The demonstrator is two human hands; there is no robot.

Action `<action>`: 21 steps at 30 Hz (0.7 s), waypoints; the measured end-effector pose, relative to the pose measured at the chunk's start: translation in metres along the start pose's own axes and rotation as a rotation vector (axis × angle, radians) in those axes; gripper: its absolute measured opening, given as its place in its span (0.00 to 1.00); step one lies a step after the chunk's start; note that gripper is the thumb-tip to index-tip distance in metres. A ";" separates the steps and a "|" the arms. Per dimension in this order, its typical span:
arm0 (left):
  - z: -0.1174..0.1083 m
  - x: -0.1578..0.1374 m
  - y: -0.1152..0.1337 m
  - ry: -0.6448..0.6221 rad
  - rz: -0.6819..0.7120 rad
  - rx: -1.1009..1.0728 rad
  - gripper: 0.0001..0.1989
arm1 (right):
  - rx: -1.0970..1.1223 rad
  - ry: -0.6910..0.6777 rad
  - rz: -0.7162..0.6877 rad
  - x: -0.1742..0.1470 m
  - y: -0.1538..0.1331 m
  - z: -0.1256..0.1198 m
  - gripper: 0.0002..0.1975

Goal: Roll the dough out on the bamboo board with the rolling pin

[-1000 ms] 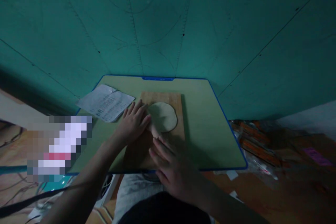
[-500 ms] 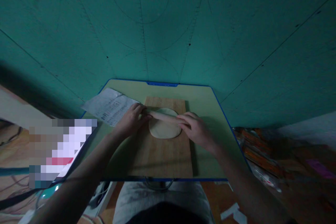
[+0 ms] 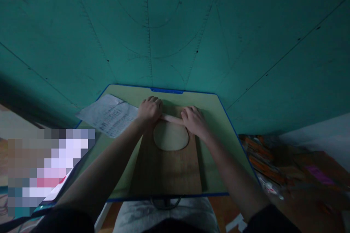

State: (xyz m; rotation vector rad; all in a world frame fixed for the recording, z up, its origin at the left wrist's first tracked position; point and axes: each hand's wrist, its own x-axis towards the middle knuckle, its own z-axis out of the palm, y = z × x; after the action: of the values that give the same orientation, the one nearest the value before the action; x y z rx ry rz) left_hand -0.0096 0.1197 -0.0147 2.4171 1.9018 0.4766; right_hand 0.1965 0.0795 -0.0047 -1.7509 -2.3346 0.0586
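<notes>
The flat, pale dough (image 3: 171,137) lies on the far half of the wooden board (image 3: 169,174), at 12 o'clock from the person's body. It is a smooth, wide round. The rolling pin (image 3: 172,118) is at its 12 o'clock edge, nearly level from side to side. A moment ago the pin was across the dough itself; now it has gone up toward the wall, and most of the dough shows. This looks like the far end of one push, with the dough already thin.

The left hand (image 3: 151,109) is at 11 o'clock from the dough. Its fingers are bent over the pin's left end, with hardly any gap. The right hand (image 3: 193,118), between 1 and 2 o'clock, has its fingers curled over the other end the same way. Both fingertips are hidden, so how hard they squeeze cannot be told.

The board sits on the pale bench (image 3: 212,111). A sheet of printed paper (image 3: 109,116) lies between 9 and 10 o'clock. The green wall (image 3: 175,25) stands at 12.
</notes>
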 end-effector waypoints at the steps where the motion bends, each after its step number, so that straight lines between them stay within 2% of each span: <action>1: 0.001 -0.002 -0.001 -0.002 0.014 0.003 0.19 | -0.038 0.008 -0.003 -0.003 -0.002 0.001 0.18; 4: 0.001 -0.020 -0.007 0.010 0.081 0.010 0.23 | -0.072 0.028 -0.043 -0.021 -0.012 0.004 0.24; 8: -0.001 -0.068 -0.016 0.044 0.207 -0.012 0.27 | -0.003 -0.029 -0.096 -0.062 -0.030 0.005 0.29; 11: -0.005 -0.104 -0.017 0.086 0.189 -0.012 0.29 | 0.024 -0.029 -0.154 -0.088 -0.039 0.002 0.32; 13: -0.007 -0.115 -0.016 0.087 0.152 0.017 0.31 | 0.033 -0.042 -0.191 -0.092 -0.039 0.000 0.32; 16: -0.008 -0.101 -0.012 0.031 0.123 0.084 0.31 | 0.024 -0.093 -0.167 -0.069 -0.029 -0.001 0.32; 21: -0.011 -0.051 -0.001 -0.012 0.094 0.159 0.26 | -0.034 -0.148 0.059 0.000 -0.010 -0.005 0.30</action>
State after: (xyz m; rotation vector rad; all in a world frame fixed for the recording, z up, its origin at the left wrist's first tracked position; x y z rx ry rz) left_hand -0.0239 0.0689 -0.0153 2.6107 1.8964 0.3242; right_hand 0.1878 0.0765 0.0021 -1.8923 -2.3977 0.1637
